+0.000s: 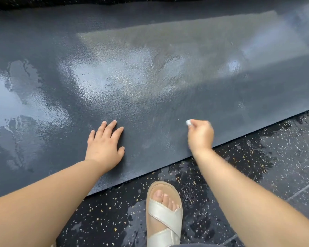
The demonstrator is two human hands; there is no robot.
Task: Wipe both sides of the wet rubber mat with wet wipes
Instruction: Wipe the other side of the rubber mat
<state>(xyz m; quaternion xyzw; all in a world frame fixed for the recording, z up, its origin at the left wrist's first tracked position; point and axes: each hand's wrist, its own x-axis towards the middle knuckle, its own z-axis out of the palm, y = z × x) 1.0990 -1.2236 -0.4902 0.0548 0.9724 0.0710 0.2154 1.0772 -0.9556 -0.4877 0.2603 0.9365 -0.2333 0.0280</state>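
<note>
Hands (103, 145) (201, 134), balled wipe (189, 122), pebbled wet mat (150, 77)

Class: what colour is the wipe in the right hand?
White wipe, pinched by the right hand; head view.

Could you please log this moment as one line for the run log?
left hand: flat on mat | right hand: pinching wipe near mat edge | mat: wet patches

The mat (221, 107) is looking dark slate grey with pale shiny patches. The floor (105, 220) is showing black with white and gold specks. The sandal (165, 220) is sporting cream crossed straps on tan, and the wipe (188, 122) is looking white.
</note>
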